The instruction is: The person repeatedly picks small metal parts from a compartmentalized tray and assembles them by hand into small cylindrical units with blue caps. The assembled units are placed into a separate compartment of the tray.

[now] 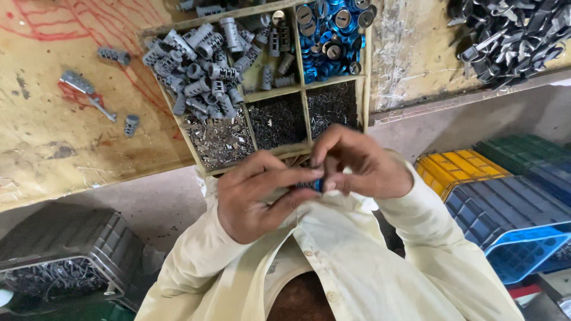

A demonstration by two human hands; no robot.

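Yellowed workbench (pixel 71 137) carries a wooden tray (pixel 305 95) of grey cylinders (pixel 202 71), blue discs (pixel 333 35) and small pins. Just below the tray's near edge, my left hand (pixel 253 196) and right hand (pixel 360 163) pinch a small blue part (pixel 313 185) between closed fingertips. Crates (pixel 505 196) crowd the space right of the tray; a grey bin (pixel 59 249) sits lower left.

small blue part (pixel 313 185) mostly hidden by fingers | grey crate (pixel 59 249) cut by left edge
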